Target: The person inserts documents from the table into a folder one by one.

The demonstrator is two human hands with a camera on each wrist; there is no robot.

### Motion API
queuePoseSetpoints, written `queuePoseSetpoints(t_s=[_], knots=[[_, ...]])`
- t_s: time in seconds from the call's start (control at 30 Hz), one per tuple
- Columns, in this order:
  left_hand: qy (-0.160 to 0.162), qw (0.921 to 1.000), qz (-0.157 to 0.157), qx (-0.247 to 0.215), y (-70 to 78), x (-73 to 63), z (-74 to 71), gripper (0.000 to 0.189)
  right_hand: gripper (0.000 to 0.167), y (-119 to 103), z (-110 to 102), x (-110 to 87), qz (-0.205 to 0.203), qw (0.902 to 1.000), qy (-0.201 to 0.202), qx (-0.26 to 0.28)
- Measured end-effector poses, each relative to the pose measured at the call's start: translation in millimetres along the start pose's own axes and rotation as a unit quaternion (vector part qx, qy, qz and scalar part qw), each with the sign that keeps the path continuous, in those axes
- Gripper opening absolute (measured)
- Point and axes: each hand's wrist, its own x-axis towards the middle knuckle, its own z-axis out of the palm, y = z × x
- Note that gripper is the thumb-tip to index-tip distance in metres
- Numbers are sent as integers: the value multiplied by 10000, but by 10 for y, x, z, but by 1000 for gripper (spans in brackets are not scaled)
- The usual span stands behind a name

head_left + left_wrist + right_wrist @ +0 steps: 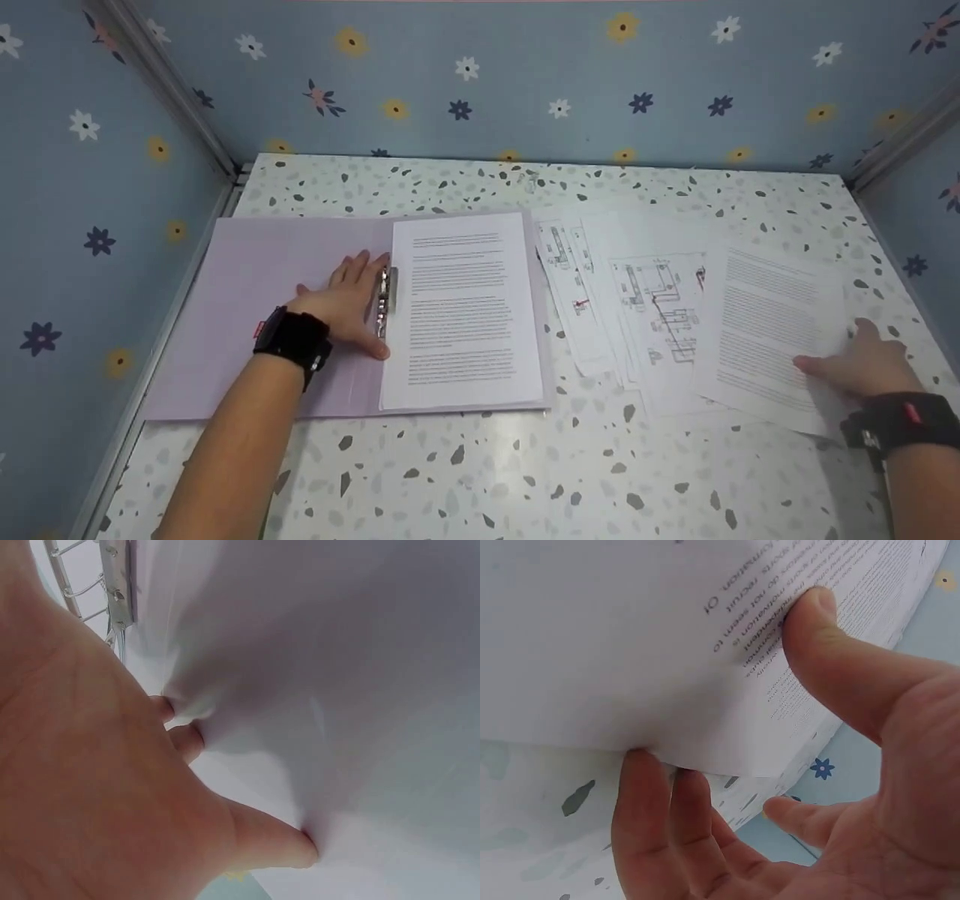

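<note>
Left hand (337, 306): fingers spreading wide, gripping nothing, resting on the open lilac ring binder (262, 259) beside its metal ring mechanism (383, 300). Binder is lying flat, left of centre on the speckled tabletop (480, 480); printed pages (461, 315) are lying on its right side. Right hand (870, 364): thumb and fingers partly closing, pinching the edge of a loose text sheet (765, 330), which is overlapping a line-diagram sheet (652, 322).
</note>
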Motion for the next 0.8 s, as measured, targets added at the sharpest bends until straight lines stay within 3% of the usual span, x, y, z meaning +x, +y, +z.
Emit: queuePoseSetpoints(t_s=[0.3, 0.7, 0.8], knots=[[-30, 10000, -14, 27, 0, -12, 4, 159, 139, 41, 6, 78, 61, 9997, 103, 204], [13, 10000, 40, -4, -1, -9, 8, 158, 147, 122, 12, 84, 190, 9988, -194, 399], [3, 10000, 35, -24, 4, -3, 2, 159, 144, 160, 13, 76, 36, 9990, -163, 417]])
